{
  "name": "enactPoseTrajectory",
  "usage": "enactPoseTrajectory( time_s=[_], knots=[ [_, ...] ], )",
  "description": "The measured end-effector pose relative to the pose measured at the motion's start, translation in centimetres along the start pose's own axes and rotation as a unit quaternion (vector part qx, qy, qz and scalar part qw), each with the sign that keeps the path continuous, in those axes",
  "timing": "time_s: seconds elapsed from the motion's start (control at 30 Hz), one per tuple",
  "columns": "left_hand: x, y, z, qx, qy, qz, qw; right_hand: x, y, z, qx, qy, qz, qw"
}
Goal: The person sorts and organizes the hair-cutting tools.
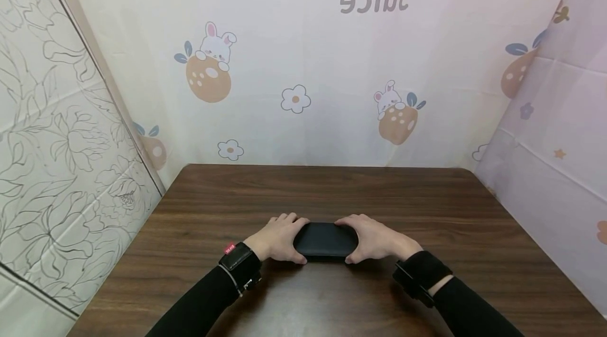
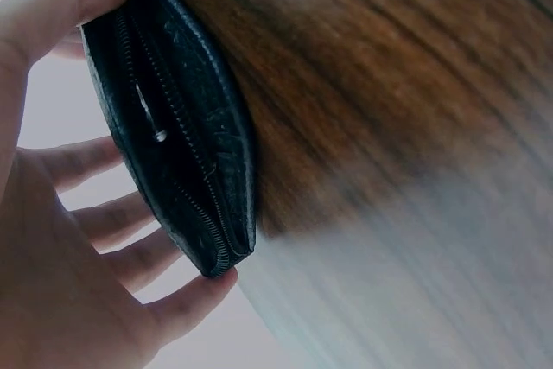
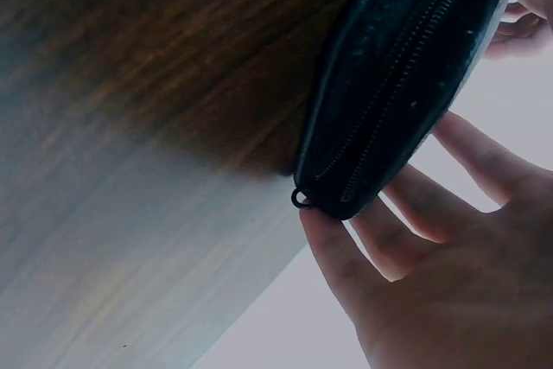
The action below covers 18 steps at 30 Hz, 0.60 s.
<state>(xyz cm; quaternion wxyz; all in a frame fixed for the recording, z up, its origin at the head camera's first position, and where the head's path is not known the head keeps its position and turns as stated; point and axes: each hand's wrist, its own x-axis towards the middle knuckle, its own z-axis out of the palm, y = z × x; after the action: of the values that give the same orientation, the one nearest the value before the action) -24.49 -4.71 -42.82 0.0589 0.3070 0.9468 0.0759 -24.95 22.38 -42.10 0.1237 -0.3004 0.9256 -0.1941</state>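
Note:
A black leather zip pouch lies crosswise on the brown table, between both hands. My left hand grips its left end, thumb at the near edge and fingers at the far edge. At the right end, my right hand holds it in the same way. The left wrist view shows the pouch's side with zipper teeth and a small metal zipper pull. A small dark ring sits at one corner in the right wrist view, beside a fingertip. The inside of the pouch is hidden.
The wood-grain table reaches back to a pale curtain printed with rabbits, fruit and flowers. To the left hangs a white panel with line-drawn flowers. Black bands circle both wrists over dark sleeves.

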Motion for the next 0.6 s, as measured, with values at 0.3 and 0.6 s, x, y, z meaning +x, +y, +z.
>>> enactPoseTrajectory(
  time_s=[0.3,0.6],
  knots=[
    [-0.1,0.2,0.3,0.025,0.02,0.009,0.9995,-0.4,-0.1,0.0,-0.005,0.007,-0.002,1.0],
    [-0.3,0.2,0.2,0.017,0.026,0.017,0.9994,-2.1,1.0,-0.5,0.015,0.01,0.019,1.0]
  ],
)
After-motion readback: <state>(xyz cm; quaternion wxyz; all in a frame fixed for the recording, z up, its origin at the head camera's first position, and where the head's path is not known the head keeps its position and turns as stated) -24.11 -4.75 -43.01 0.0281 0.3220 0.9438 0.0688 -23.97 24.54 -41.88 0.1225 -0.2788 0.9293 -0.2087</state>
